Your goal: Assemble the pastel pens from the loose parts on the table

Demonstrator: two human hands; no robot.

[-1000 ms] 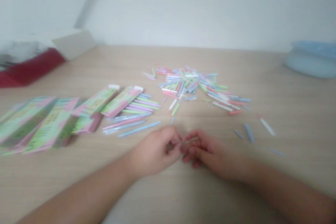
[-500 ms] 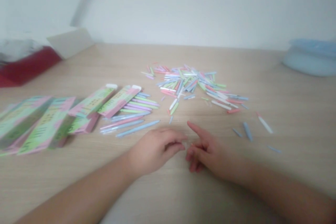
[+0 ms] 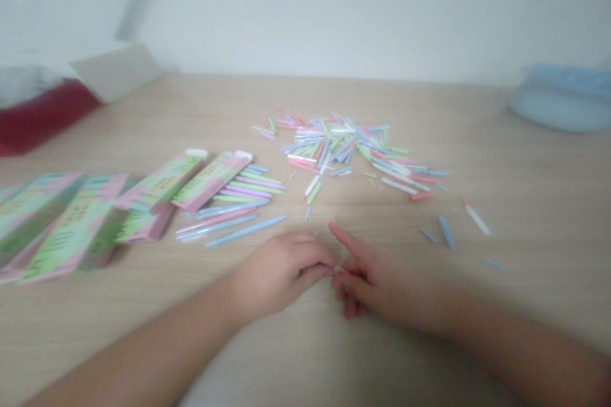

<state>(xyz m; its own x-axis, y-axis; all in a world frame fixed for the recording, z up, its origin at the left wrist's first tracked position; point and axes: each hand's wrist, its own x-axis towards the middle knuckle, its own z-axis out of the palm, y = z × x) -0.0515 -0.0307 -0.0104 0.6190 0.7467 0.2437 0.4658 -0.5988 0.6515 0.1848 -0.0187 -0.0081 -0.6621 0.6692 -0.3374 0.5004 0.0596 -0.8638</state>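
Note:
My left hand (image 3: 286, 273) is closed in a pinch, its fingertips meeting those of my right hand (image 3: 367, 273) above the near part of the table. On the right hand the index finger points out while the thumb and the other fingers are curled in. A small pale piece shows faintly between the two hands, too blurred to name. Left of them lie long pastel pens (image 3: 245, 230) in blue and pink. Beyond spreads a loose heap of pastel pen parts (image 3: 334, 143). To the right rest a blue pen part (image 3: 446, 233) and a white one with a red tip (image 3: 477, 219).
Several green and pink printed boxes (image 3: 212, 181) lie on the left of the wooden table (image 3: 429, 356), some overlapping. At the back left stands a red box with an open white flap (image 3: 117, 70). A light-blue bundle (image 3: 563, 102) is at the back right.
My right hand has closed in on the left, and the gap between their fingertips has shrunk. The whole view has shifted slightly; the pens and boxes keep their places.

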